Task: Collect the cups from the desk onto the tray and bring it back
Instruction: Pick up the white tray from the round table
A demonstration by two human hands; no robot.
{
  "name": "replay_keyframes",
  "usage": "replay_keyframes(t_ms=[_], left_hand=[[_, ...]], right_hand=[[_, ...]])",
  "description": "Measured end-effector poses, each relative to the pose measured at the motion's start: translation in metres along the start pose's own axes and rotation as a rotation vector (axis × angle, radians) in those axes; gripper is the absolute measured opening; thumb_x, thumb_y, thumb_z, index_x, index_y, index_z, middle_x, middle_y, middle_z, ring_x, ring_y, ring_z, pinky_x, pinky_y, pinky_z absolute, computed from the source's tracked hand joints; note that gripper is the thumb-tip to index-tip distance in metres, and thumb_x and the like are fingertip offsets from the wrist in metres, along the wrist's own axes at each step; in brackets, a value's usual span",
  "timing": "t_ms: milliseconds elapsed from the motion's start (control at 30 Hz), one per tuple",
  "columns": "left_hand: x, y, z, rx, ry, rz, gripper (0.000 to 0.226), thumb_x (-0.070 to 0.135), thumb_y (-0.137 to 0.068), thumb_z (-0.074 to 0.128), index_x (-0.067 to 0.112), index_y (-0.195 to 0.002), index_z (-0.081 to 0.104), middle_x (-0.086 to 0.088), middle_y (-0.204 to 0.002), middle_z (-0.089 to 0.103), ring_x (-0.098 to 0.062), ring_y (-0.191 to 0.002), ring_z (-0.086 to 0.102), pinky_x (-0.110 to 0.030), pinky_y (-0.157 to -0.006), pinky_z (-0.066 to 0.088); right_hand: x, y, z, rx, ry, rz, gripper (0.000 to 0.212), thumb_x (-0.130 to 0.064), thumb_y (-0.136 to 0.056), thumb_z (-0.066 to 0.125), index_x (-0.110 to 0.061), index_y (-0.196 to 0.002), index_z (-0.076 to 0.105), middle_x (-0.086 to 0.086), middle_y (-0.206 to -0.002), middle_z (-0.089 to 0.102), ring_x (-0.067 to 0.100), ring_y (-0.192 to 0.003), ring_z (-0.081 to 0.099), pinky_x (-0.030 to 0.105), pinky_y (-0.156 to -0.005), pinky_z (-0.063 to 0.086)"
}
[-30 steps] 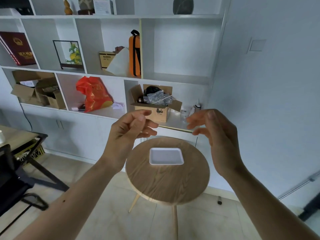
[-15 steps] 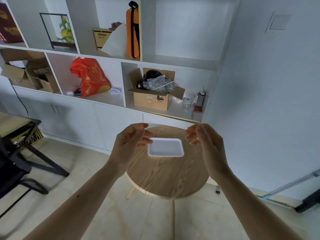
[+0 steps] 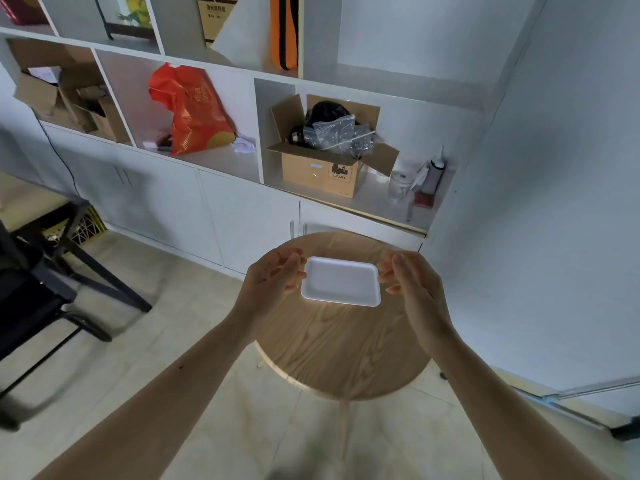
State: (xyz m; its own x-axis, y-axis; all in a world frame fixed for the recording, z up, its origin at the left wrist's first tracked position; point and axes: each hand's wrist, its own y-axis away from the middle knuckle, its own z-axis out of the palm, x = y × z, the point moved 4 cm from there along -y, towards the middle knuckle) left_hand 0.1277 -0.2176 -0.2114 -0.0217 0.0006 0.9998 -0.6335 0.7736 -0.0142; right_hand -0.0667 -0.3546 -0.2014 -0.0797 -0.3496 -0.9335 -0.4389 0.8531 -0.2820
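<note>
A small white foam tray point(image 3: 341, 282) lies empty on a round wooden table point(image 3: 343, 344). My left hand point(image 3: 272, 280) is at the tray's left short edge, fingers spread and curled toward it. My right hand point(image 3: 414, 282) is at the right short edge, fingers likewise apart. Both hands flank the tray; whether the fingertips touch its rim I cannot tell. No cups are in view.
White shelving with an open cardboard box point(image 3: 325, 157), a red bag point(image 3: 194, 112) and bottles point(image 3: 433, 174) stands behind the table. A black chair point(image 3: 31, 306) and a desk's black legs point(image 3: 100, 268) are at the left. A white wall is at the right.
Both hands have come down from chest height to the two short edges of the tray. The view has tilted downward and moved closer to the table.
</note>
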Motion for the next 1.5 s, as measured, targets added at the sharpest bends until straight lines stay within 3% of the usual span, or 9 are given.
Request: replay_keyframes(t_ms=[200,333,433,567,800,1133,1300,1400,1500], left_hand=[[-0.029,-0.041,-0.01,-0.05,-0.055,-0.059,0.016,0.021,-0.098,0.053,0.02,-0.103,0.068,0.014,-0.085,0.074,-0.002,-0.084,0.07,-0.017,-0.068,0.055],[-0.048,-0.074,-0.022,-0.06,-0.085,-0.127,0.015,0.023,-0.097,0.056,0.018,-0.104,0.068,0.001,-0.092,0.072,-0.013,-0.086,0.067,-0.028,-0.077,0.056],[-0.063,-0.096,-0.026,-0.117,-0.136,-0.171,0.02,0.027,-0.096,0.058,0.017,-0.111,0.066,-0.005,-0.106,0.069,-0.014,-0.091,0.067,-0.024,-0.075,0.055],[-0.089,-0.117,-0.027,-0.138,-0.23,-0.232,0.024,0.037,-0.089,0.062,0.025,-0.109,0.067,0.004,-0.106,0.069,-0.029,-0.096,0.067,-0.044,-0.09,0.055],[-0.125,-0.145,-0.02,-0.12,-0.344,-0.301,0.026,0.045,-0.087,0.063,0.035,-0.111,0.065,0.014,-0.112,0.066,-0.017,-0.099,0.067,-0.041,-0.092,0.055],[-0.178,-0.202,-0.002,-0.031,-0.434,-0.455,0.02,0.072,-0.065,0.057,0.061,-0.08,0.062,0.023,-0.103,0.067,-0.009,-0.099,0.065,-0.044,-0.089,0.055],[-0.191,-0.224,0.018,-0.04,-0.457,-0.519,0.031,0.039,-0.093,0.057,0.025,-0.119,0.062,0.009,-0.107,0.06,-0.012,-0.089,0.056,-0.017,-0.061,0.04],[-0.214,-0.236,0.023,-0.043,-0.467,-0.543,0.021,0.037,-0.094,0.058,0.024,-0.11,0.057,0.007,-0.1,0.056,-0.01,-0.083,0.052,-0.015,-0.058,0.035],[-0.24,-0.249,0.025,-0.03,-0.458,-0.604,0.025,0.038,-0.09,0.062,0.02,-0.106,0.055,0.001,-0.104,0.058,-0.018,-0.094,0.055,-0.026,-0.073,0.044]], right_hand=[[0.036,-0.028,0.022,-0.006,0.064,0.069,0.021,-0.043,-0.092,0.047,-0.029,-0.085,0.061,-0.014,-0.076,0.07,0.01,-0.079,0.069,0.033,-0.071,0.056],[0.055,-0.044,0.039,0.021,0.133,0.134,0.02,-0.035,-0.098,0.047,-0.023,-0.092,0.061,-0.009,-0.083,0.068,-0.007,-0.074,0.064,0.014,-0.064,0.052],[0.074,-0.052,0.051,0.031,0.151,0.22,0.024,-0.038,-0.097,0.049,-0.018,-0.101,0.062,-0.006,-0.087,0.067,0.004,-0.079,0.066,0.027,-0.073,0.054],[0.103,-0.063,0.062,0.018,0.166,0.315,0.025,-0.045,-0.094,0.051,-0.023,-0.102,0.06,-0.006,-0.092,0.067,0.017,-0.091,0.065,0.041,-0.081,0.054],[0.141,-0.09,0.064,0.019,0.199,0.418,0.026,-0.045,-0.094,0.052,-0.022,-0.102,0.059,0.0,-0.103,0.065,0.019,-0.097,0.063,0.032,-0.077,0.051],[0.217,-0.144,0.054,-0.002,0.374,0.61,0.052,-0.06,-0.08,0.062,-0.018,-0.111,0.059,-0.004,-0.105,0.063,0.011,-0.091,0.059,0.026,-0.072,0.045],[0.266,-0.167,0.055,-0.067,0.472,0.722,0.074,-0.067,-0.071,0.066,-0.011,-0.119,0.054,0.001,-0.114,0.06,0.02,-0.102,0.059,0.034,-0.081,0.048],[0.292,-0.176,0.06,-0.124,0.502,0.809,0.067,-0.078,-0.06,0.064,-0.02,-0.091,0.054,-0.004,-0.091,0.052,0.013,-0.079,0.054,0.028,-0.064,0.041],[0.332,-0.181,0.061,-0.163,0.6,0.873,0.069,-0.091,-0.043,0.055,-0.03,-0.065,0.028,-0.004,-0.077,0.038,0.011,-0.064,0.037,0.025,-0.056,0.032]])
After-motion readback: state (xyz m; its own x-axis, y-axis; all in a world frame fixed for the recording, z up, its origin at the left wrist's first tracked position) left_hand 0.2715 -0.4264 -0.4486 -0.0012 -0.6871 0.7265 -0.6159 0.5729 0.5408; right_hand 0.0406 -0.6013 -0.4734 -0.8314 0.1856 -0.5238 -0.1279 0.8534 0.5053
